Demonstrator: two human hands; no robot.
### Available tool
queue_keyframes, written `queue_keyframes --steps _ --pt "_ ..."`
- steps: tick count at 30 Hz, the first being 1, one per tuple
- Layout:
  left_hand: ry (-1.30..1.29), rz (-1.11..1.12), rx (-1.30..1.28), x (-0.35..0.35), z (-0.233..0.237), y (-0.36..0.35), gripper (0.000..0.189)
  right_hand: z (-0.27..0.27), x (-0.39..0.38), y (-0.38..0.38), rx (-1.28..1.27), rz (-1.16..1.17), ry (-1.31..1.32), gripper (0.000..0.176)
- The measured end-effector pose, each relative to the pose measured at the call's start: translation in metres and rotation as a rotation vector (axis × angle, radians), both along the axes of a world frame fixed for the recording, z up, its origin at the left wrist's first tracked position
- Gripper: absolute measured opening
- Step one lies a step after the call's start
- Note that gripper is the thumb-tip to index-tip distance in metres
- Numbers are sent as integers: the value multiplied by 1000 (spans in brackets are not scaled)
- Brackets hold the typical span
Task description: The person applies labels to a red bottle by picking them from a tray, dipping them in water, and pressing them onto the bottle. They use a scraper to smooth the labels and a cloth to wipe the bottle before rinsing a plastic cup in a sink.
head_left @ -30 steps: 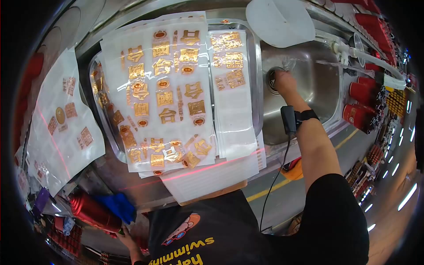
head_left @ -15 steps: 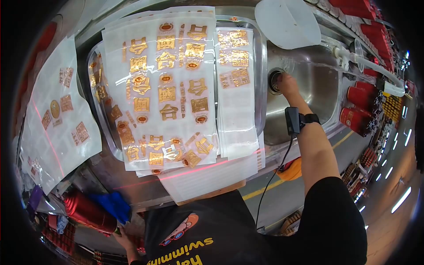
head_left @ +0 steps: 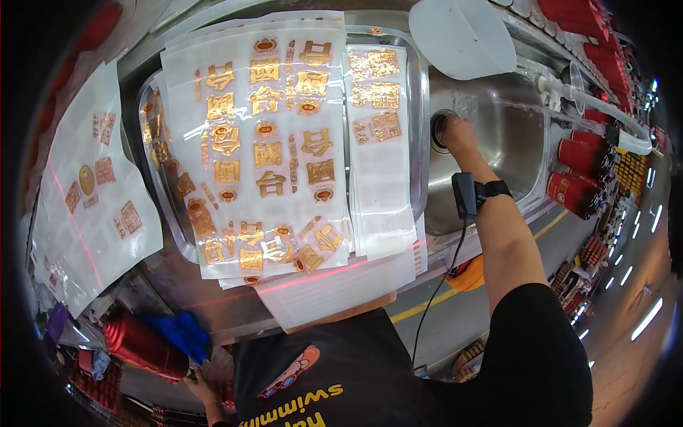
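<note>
My right hand (head_left: pixel 461 136) reaches down into the steel sink (head_left: pixel 498 185), at the round drain (head_left: pixel 440 133). Its fingers look curled together, and whatever they grip is hidden under the hand. Low on the left, my left hand (head_left: pixel 201 383) is closed round the narrow end of a shiny red bottle (head_left: pixel 142 346), which lies tilted and away from the counter. A blue cloth (head_left: pixel 181 331) is beside the bottle.
Transfer sheets with gold characters (head_left: pixel 267 153) lie over a metal tray (head_left: pixel 186 249). Narrower sheets (head_left: pixel 380 171) lie alongside, and another sheet (head_left: pixel 92 192) hangs at left. A white basin (head_left: pixel 462 35), a white faucet (head_left: pixel 605 107) and red bottles (head_left: pixel 573 192) surround the sink.
My right hand has shifted slightly left and down at the drain, its forearm moving with it. My left hand and the red bottle have hardly moved.
</note>
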State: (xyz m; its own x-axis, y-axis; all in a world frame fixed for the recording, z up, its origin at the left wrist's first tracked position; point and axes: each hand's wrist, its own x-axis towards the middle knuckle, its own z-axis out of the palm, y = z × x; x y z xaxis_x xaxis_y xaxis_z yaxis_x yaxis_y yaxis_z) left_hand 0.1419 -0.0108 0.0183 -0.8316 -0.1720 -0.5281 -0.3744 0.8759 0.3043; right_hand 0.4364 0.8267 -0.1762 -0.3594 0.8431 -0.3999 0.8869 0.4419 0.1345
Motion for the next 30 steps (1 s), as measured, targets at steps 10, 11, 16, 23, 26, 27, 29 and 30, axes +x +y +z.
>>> queue_keyframes --steps 10,11,16,23,26,27,29,30 --pt "-31 -12 -35 -3 -3 0 37 -2 1 0 2 2 -18 26" --pt "-33 -12 -33 -3 -3 0 37 1 -3 0 -5 17 -25 28" --pt "-32 22 56 -1 -7 -10 39 6 -3 0 -22 -39 -2 24" --pt "-38 154 113 5 -4 6 43 -18 23 19 -18 -111 120 24" --pt "-44 23 3 5 1 11 43 -18 25 22 -46 -140 141 24" --pt "-54 36 3 4 -1 7 44 -19 25 22 -50 -137 139 24" --pt "-46 54 23 4 -8 -3 44 -16 24 23 -55 -132 132 24" --pt "-30 59 41 6 -11 -10 45 -14 25 23 -84 -183 135 24"
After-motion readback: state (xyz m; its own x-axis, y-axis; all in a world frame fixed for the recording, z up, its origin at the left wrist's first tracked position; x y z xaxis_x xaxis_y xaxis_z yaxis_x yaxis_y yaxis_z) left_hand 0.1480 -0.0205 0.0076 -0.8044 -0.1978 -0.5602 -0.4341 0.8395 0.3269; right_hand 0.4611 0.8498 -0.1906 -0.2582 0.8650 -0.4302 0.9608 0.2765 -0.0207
